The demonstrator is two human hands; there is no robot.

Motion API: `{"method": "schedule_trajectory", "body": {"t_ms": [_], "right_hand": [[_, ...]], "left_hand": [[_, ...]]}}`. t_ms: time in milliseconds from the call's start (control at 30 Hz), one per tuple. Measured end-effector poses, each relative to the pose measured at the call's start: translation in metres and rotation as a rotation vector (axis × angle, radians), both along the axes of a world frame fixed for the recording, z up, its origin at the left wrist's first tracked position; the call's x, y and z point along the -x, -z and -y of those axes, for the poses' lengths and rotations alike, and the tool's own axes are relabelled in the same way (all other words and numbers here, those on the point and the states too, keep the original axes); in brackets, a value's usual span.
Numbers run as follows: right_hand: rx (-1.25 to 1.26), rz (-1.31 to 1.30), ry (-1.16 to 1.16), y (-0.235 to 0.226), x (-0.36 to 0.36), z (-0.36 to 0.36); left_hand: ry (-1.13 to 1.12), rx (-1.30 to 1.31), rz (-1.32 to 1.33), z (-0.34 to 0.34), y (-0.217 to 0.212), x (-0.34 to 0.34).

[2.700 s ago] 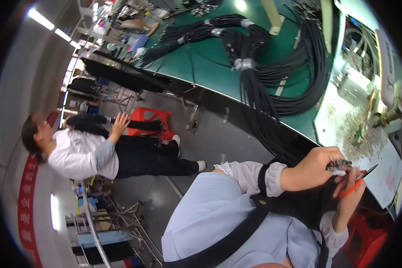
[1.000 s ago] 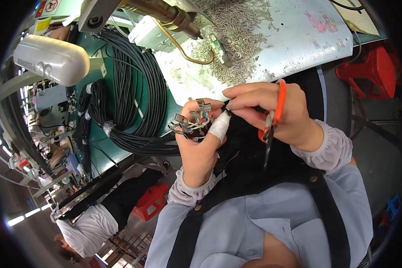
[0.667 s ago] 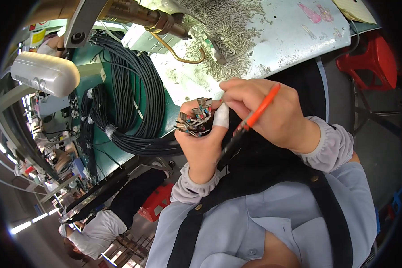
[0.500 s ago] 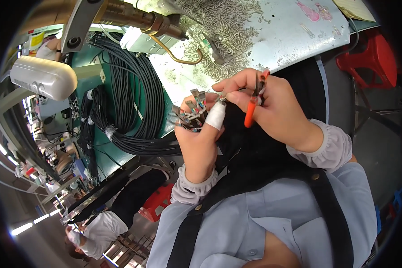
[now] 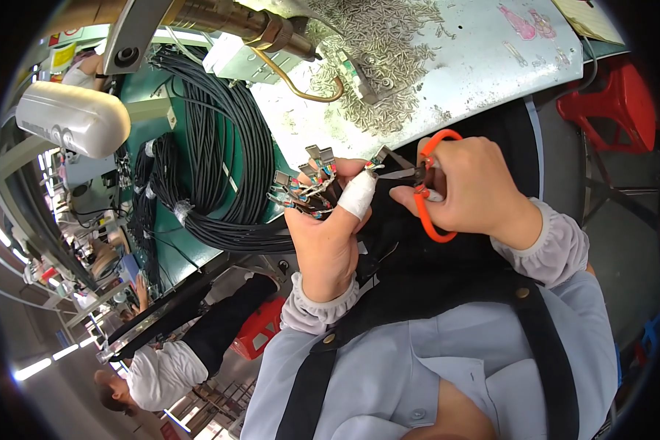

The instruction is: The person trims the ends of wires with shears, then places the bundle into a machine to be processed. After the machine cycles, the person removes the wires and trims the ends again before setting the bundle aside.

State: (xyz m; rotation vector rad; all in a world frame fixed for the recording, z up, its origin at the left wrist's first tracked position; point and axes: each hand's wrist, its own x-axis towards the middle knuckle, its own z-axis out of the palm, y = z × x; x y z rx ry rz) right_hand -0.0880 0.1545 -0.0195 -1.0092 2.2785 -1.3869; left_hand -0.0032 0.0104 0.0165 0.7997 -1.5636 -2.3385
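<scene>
I see the left hand (image 5: 330,240) closed on wired connectors (image 5: 308,173), which fan out at its 11 o'clock. At its 2 o'clock, the right hand (image 5: 478,187) curls through the scissors (image 5: 421,176), blades parted just beside one connector. Metal bits (image 5: 389,62) lie heaped at 12 o'clock.

Factory workshop floor, electrical wares by the look of it: thick black cable coils (image 5: 260,158) at 10 o'clock, wired connectors (image 5: 326,158) near centre, a machine head (image 5: 275,33) at 11, small metal pieces (image 5: 396,59) heaped at 1. Red stool (image 5: 620,110) at 2; strip lights (image 5: 33,369) and a co-worker (image 5: 165,375) toward 8.
</scene>
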Motion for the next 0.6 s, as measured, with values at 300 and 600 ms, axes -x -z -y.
{"method": "schedule_trajectory", "body": {"t_ms": [300,600], "right_hand": [[0.052,0.169,-0.067,0.013,-0.006,0.008],[0.436,0.684,0.288,-0.007,0.028,0.029]], "left_hand": [[0.071,0.032,0.065,0.012,0.0,0.01],[0.183,-0.279,0.033,0.046,0.014,0.071]]}}
